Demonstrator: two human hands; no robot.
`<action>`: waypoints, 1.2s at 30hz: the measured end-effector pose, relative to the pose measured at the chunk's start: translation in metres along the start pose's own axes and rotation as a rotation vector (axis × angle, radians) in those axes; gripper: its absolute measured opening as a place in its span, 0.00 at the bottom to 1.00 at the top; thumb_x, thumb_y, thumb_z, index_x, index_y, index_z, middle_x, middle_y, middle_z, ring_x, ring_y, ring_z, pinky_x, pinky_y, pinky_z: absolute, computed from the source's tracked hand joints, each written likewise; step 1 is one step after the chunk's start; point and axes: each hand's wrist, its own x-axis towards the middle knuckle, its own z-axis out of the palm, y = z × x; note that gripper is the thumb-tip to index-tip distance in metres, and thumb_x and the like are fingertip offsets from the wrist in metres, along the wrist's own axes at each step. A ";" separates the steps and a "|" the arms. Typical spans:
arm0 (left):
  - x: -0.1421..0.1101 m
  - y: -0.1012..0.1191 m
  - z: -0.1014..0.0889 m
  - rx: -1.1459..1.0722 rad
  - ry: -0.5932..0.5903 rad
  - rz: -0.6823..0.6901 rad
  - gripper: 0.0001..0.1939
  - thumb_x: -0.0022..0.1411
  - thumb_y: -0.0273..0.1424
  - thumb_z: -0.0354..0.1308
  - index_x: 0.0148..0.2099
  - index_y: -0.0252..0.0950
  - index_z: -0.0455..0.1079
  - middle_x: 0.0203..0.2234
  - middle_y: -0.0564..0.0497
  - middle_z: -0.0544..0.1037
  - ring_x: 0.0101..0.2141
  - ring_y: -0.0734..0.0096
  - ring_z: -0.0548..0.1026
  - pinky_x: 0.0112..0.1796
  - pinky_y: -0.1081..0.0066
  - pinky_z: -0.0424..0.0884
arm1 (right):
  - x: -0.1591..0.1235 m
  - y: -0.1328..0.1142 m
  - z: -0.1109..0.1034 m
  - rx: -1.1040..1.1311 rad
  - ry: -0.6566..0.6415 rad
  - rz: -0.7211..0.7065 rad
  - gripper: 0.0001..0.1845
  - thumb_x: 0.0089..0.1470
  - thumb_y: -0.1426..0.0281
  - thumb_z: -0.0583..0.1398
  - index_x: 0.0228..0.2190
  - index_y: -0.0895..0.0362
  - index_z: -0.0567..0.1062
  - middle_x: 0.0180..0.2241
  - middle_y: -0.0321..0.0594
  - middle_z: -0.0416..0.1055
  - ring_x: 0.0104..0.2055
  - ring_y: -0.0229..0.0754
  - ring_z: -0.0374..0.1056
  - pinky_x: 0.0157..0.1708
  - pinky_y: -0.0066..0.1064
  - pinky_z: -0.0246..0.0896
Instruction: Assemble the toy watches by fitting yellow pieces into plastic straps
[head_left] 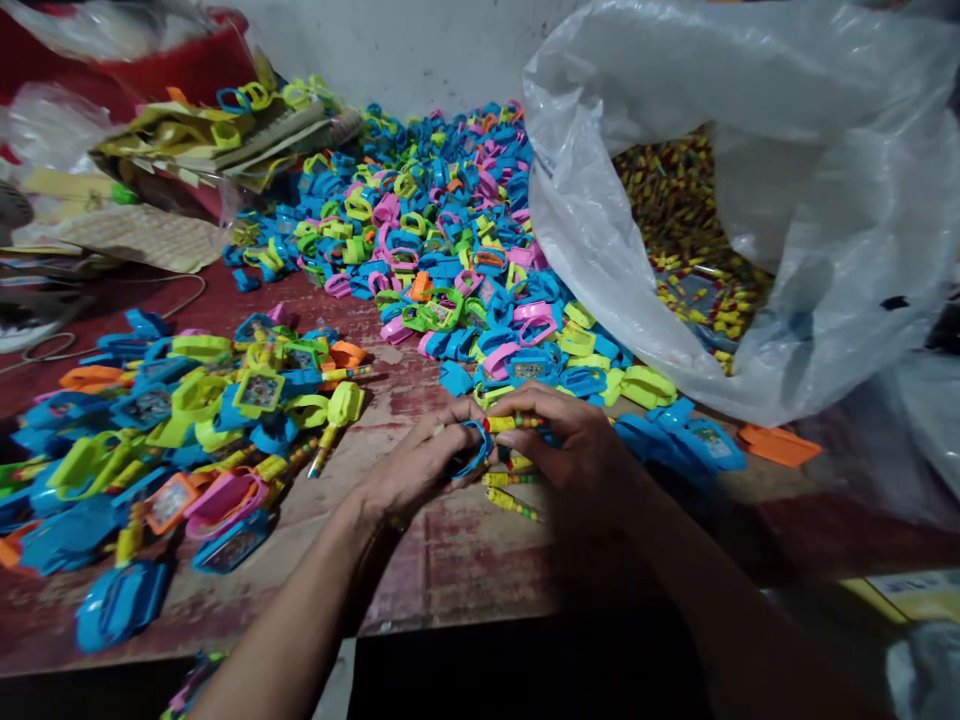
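"Hands first. State?"

"Both narrow. Left hand point(431, 450) has its fingers closed around a blue looped piece point(474, 455); right hand point(566, 435) pinches a yellow stick point(514, 424), red end at the blue piece. Whether it's seated in there, can't tell; fingers hide it."

"Location?"

"Just above the counter point(480, 590), near its front edge. Loose sticks point(512, 503) lie right under."

"Handling?"

"Judging by looks: light, stiff, smooth, maybe a bit slippery. Blue piece probably thin-walled, so hold the loop by its sides, no hard squeeze. Stick's slim and round, could roll; thumb and fingertip along the barrel."

"Materials, near to far."

"Counter: worn red, patchy tan, scuffed. Left pile point(196, 395): glossy plastic, blue, lime, pink, orange, loops and boxy bodies, some with clear windows, some with sticks attached. Flat orange piece point(778, 444) off to the right, angular."

"Beyond?"

"Big heap point(450, 240), same sort of plastic, spread back to the wall point(450, 50). Right of it, a plastic bag point(810, 80): translucent, crinkled, limp, mouth open on many sticks point(667, 200). Wall's pale, matt, flat."
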 end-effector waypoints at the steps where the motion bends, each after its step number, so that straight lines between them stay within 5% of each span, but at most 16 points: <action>1: 0.001 -0.001 0.000 -0.012 -0.001 0.000 0.05 0.57 0.29 0.55 0.37 0.36 0.67 0.25 0.55 0.71 0.22 0.80 0.62 0.23 0.78 0.57 | 0.000 0.001 0.000 0.000 -0.016 -0.009 0.07 0.57 0.74 0.62 0.39 0.58 0.78 0.38 0.41 0.75 0.41 0.41 0.72 0.42 0.32 0.65; 12: 0.002 -0.002 -0.003 -0.085 -0.117 -0.071 0.04 0.51 0.29 0.54 0.31 0.35 0.67 0.15 0.58 0.61 0.15 0.81 0.54 0.16 0.76 0.45 | 0.001 0.000 -0.005 -0.141 -0.175 -0.120 0.08 0.61 0.74 0.58 0.41 0.55 0.76 0.36 0.41 0.72 0.38 0.40 0.70 0.37 0.31 0.65; 18: -0.001 0.002 -0.001 -0.020 -0.134 -0.070 0.06 0.53 0.31 0.57 0.29 0.35 0.64 0.16 0.58 0.62 0.15 0.82 0.55 0.16 0.78 0.48 | -0.003 -0.010 -0.004 -0.367 -0.234 -0.258 0.09 0.64 0.75 0.53 0.39 0.56 0.73 0.33 0.41 0.70 0.36 0.41 0.67 0.36 0.31 0.63; 26: -0.002 0.003 -0.001 0.163 -0.109 0.039 0.06 0.55 0.32 0.54 0.29 0.35 0.64 0.19 0.54 0.68 0.17 0.81 0.59 0.19 0.76 0.52 | -0.003 -0.004 -0.001 -0.417 -0.287 -0.262 0.13 0.63 0.76 0.52 0.43 0.55 0.74 0.36 0.44 0.71 0.41 0.43 0.68 0.42 0.35 0.65; 29: -0.014 0.028 -0.012 0.512 0.151 0.143 0.09 0.58 0.36 0.53 0.32 0.34 0.67 0.21 0.53 0.69 0.20 0.77 0.62 0.22 0.74 0.55 | 0.000 -0.006 0.008 -0.493 -0.037 -0.152 0.25 0.60 0.73 0.56 0.58 0.54 0.65 0.53 0.50 0.65 0.48 0.49 0.68 0.48 0.39 0.65; 31: -0.029 0.054 -0.028 0.876 0.501 0.196 0.13 0.60 0.38 0.51 0.37 0.33 0.70 0.24 0.51 0.71 0.23 0.73 0.65 0.25 0.72 0.57 | -0.001 -0.012 0.021 -0.544 0.130 -0.051 0.33 0.58 0.73 0.58 0.63 0.54 0.58 0.57 0.52 0.61 0.48 0.52 0.68 0.48 0.43 0.66; 34: -0.055 0.089 -0.067 1.355 1.152 0.109 0.20 0.63 0.40 0.49 0.46 0.29 0.72 0.31 0.41 0.76 0.34 0.55 0.72 0.34 0.59 0.64 | -0.011 -0.025 0.053 -0.561 0.035 -0.071 0.21 0.58 0.77 0.55 0.53 0.56 0.69 0.45 0.50 0.72 0.45 0.53 0.69 0.45 0.45 0.66; 36: -0.067 0.101 -0.096 1.522 1.293 0.027 0.23 0.63 0.42 0.51 0.46 0.27 0.72 0.44 0.33 0.76 0.48 0.35 0.69 0.42 0.44 0.62 | -0.018 -0.033 0.082 -0.542 -0.140 -0.075 0.12 0.58 0.77 0.56 0.44 0.57 0.74 0.39 0.46 0.74 0.43 0.52 0.69 0.45 0.45 0.66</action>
